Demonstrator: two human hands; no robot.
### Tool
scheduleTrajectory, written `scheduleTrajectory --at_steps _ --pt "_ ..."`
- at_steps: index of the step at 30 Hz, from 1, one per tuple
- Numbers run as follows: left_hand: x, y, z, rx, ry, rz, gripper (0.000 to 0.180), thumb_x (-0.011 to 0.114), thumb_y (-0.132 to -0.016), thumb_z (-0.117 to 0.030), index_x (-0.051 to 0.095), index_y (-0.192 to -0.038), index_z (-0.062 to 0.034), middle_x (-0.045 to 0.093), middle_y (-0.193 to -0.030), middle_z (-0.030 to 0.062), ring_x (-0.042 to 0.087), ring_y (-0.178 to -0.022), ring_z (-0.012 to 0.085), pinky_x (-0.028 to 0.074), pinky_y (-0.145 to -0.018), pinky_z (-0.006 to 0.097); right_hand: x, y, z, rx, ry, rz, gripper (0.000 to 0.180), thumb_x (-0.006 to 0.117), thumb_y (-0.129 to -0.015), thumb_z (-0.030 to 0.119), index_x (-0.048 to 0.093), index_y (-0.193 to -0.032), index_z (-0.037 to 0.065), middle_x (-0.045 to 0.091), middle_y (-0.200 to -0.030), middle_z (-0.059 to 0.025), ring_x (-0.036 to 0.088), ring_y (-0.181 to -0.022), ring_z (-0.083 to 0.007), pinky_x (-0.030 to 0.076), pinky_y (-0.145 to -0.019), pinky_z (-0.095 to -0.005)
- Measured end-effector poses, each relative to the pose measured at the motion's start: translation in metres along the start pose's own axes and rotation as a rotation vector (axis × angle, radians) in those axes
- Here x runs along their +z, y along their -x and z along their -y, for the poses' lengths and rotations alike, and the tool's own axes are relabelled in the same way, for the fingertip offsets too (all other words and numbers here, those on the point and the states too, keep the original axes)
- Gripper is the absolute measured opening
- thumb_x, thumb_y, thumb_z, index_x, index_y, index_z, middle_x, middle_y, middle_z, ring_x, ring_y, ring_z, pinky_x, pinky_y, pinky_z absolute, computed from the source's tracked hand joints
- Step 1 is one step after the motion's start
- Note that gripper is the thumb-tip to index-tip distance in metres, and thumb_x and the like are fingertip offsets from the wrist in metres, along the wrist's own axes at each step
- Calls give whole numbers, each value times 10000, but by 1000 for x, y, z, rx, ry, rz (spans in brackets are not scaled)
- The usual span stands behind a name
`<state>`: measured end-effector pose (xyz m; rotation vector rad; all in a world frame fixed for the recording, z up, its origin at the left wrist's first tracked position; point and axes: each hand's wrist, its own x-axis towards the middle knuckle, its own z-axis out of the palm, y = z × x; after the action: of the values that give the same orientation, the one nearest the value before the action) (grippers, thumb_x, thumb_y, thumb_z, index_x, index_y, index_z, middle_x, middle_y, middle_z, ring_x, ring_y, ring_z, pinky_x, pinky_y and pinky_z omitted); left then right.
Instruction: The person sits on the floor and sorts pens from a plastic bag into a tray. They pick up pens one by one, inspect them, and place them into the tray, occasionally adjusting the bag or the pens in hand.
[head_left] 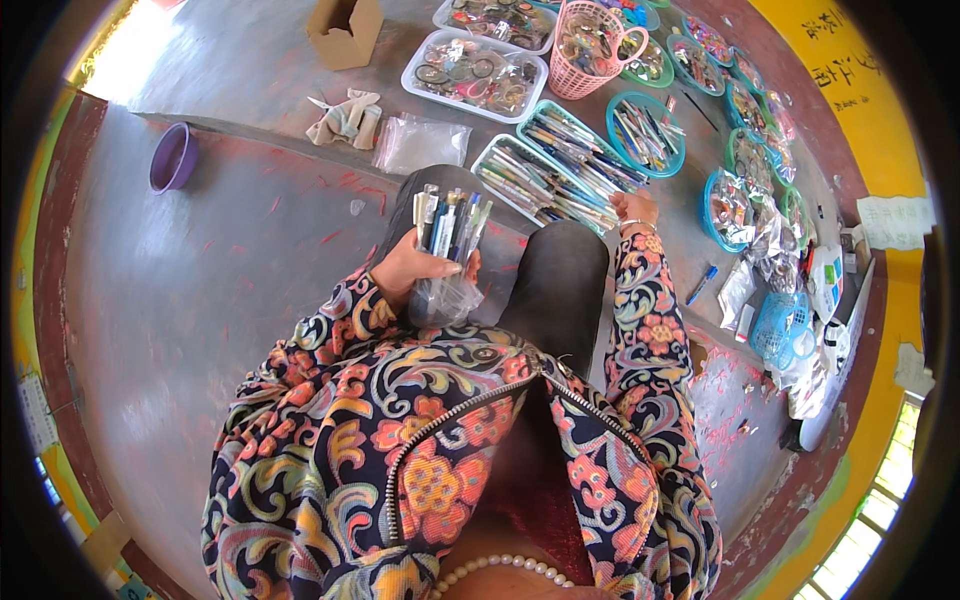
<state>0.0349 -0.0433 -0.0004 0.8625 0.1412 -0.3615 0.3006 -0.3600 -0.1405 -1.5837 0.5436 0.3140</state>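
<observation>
In my left hand (408, 268) is a clear plastic bag (443, 302) with a bunch of pens (448, 228) standing upright in it, my fingers wrapped round the bag. Reaching forward, my right hand (637, 208) is at the near right corner of two pale trays filled with pens. Its fingers are curled together by the pen ends; what they pinch is too small to make out. One tray (482, 158) lies nearer and the other tray (530, 118) just behind it. Past them sits a round teal basket (612, 150) of more pens.
Flat clear bags (424, 145) and a pair of work gloves (346, 118) lie left of the trays. Behind are white tubs (412, 92) of small items, a pink basket (574, 84) and a cardboard box (345, 38). A purple bowl (174, 160) stands far left; several baskets line the right.
</observation>
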Motion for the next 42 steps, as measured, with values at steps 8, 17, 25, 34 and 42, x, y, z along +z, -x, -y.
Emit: scheduleTrajectory --at_steps 8,17,25,34,42 --pt "-8 -6 11 72 4 -26 372 666 -656 -69 542 -993 26 610 -860 109 610 -768 211 498 -717 339 94 216 62 -268 160 651 135 608 -794 184 598 -832 55 610 -717 -21 574 -573 -81 376 -431 -171" --pt "-10 -10 16 152 -146 -72 339 680 -677 -21 552 -991 -10 603 -859 44 589 -765 135 483 -702 278 116 260 28 -546 477 566 217 629 -775 221 604 -746 8 624 -626 -75 598 -546 -115 449 -509 -248" --pt "-18 -9 18 124 -93 -57 365 677 -670 -48 553 -1010 -6 611 -874 68 589 -774 155 466 -719 290 94 261 62 -374 37 471 151 527 -864 146 568 -849 2 592 -696 -41 599 -583 -116 443 -459 -202" --pt "-13 -5 12 76 129 1 410 621 -659 -45 511 -1045 37 602 -880 126 609 -766 224 508 -712 357 51 220 52 41 -625 554 187 519 -869 172 563 -900 -7 600 -753 -75 579 -660 -174 444 -534 -236" --pt "-15 -5 13 79 116 -1 383 619 -665 -60 524 -1020 46 604 -872 126 611 -756 219 512 -707 349 51 216 48 41 -672 624 187 527 -861 155 548 -938 -14 594 -800 -70 557 -691 -154 438 -547 -217"
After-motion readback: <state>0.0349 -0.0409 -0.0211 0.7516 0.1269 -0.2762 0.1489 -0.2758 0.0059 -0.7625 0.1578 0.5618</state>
